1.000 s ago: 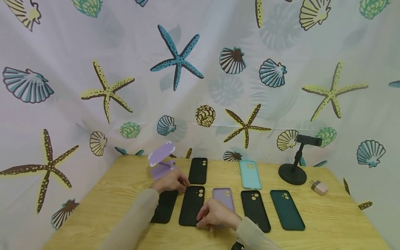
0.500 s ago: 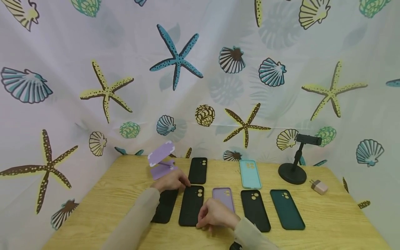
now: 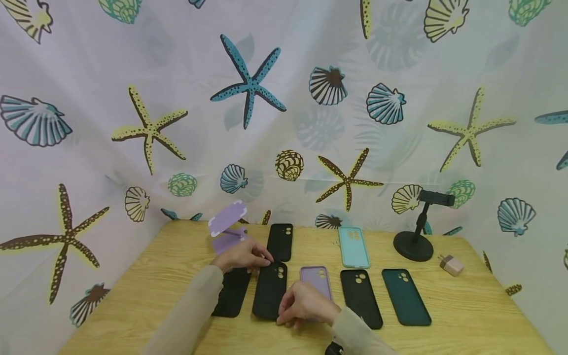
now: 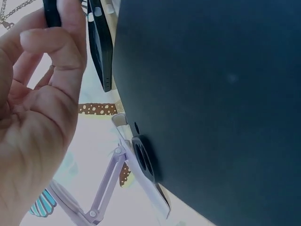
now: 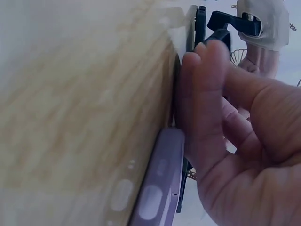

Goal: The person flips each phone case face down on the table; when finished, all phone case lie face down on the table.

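In the head view my left hand [image 3: 241, 256] pinches the top left corner of a black phone case [image 3: 269, 292] with round camera holes. The left wrist view shows a dark edge between that thumb and fingers [image 4: 51, 42]. My right hand [image 3: 306, 303] grips the same case at its lower right corner, with its fingers bent. Beneath the left wrist lies a flat black phone [image 3: 232, 294], partly hidden; its raised camera ring [image 4: 143, 157] shows up close in the left wrist view. A lilac phone case [image 3: 317, 277] lies partly behind the right hand.
On the wooden table [image 3: 470, 315] lie another black case [image 3: 279, 241] behind, a light blue case [image 3: 353, 247], a black case [image 3: 361, 298] and a dark green case [image 3: 407, 297]. A lilac stand [image 3: 228, 219], black stand [image 3: 414, 245] and charger plug [image 3: 451, 265] stand around.
The black phone case between my hands now tips up slightly, with more of its side edge showing. My left fingers have shifted a little with its corner; the right hand hardly moves.
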Motion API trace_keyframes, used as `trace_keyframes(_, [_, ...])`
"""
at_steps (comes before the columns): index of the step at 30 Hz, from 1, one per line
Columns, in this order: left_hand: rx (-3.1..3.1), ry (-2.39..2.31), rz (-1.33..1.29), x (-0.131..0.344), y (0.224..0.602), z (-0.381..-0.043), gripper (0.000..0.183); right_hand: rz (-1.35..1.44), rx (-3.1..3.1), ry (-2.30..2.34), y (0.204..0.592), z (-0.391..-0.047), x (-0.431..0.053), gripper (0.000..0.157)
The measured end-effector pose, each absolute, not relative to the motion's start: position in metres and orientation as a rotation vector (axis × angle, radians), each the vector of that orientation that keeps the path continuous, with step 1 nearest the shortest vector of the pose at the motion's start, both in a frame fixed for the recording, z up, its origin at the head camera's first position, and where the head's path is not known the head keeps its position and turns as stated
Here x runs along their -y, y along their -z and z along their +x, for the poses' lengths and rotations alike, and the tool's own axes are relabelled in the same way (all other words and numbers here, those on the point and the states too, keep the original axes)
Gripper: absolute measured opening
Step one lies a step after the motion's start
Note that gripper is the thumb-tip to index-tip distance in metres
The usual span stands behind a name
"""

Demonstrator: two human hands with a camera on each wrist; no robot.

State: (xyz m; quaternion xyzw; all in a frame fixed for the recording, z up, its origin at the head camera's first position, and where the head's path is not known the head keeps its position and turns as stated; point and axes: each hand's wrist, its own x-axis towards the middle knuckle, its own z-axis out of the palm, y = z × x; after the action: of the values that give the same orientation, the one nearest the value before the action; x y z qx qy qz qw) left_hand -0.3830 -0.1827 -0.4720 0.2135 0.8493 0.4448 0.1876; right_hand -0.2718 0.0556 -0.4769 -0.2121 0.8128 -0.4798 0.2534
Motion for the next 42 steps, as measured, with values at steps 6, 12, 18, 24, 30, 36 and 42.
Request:
trace_keyframes(6, [-2.335, -1.361, 0.528, 0.185, 0.472, -0.381, 0.024, -0.455, -2.262, 1.286, 0.479, -0.27, -0.053, 0.043])
trace_keyframes(12, [-2.318, -1.437, 0.491, 0.183, 0.472, -0.38, 0.035, -0.372, -2.279, 1.315, 0.482, -0.27, -0.045, 0.069])
trace_keyframes(18, [-2.329, -1.483, 0.498, 0.177, 0.469, -0.376, 0.039, -0.387, -2.23, 1.383, 0.48, -0.271, -0.043, 0.062])
trace_keyframes(24, [-2.327, -1.476, 0.557, 0.172, 0.467, -0.375, 0.041, -0.441, -2.178, 1.525, 0.477, -0.273, -0.045, 0.039])
trace_keyframes(30, [-2.268, -1.445, 0.563, 0.172, 0.469, -0.377, 0.046, -0.488, -2.18, 1.61, 0.471, -0.273, -0.047, 0.032])
trace_keyframes(36, [-2.198, -1.408, 0.581, 0.176, 0.471, -0.376, 0.051, -0.478, -2.174, 1.642, 0.47, -0.274, -0.051, 0.043])
trace_keyframes(42, [-2.207, -1.29, 0.577, 0.179, 0.468, -0.372, 0.06, -0.419, -2.142, 1.688, 0.472, -0.272, -0.053, 0.054])
